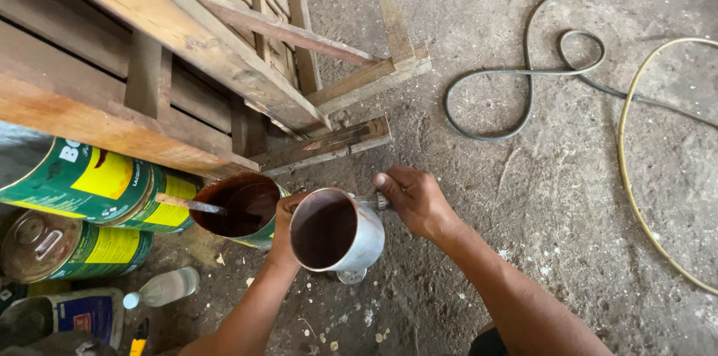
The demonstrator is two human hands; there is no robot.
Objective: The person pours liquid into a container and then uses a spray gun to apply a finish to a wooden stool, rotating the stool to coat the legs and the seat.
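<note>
Mid-fill, I'd say: my left hand (283, 225) grips the cup (336, 230) rim at lower centre, my right hand (415, 200) clenches its fitting. Open can (241, 209) with stir stick (191, 204) sits just left. Next move needs the cup kept level.

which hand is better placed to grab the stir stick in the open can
Left. The left hand grips the cup on the side next to the open can, with the stick just beyond it. The right hand holds the fitting on the cup's far side.
</note>
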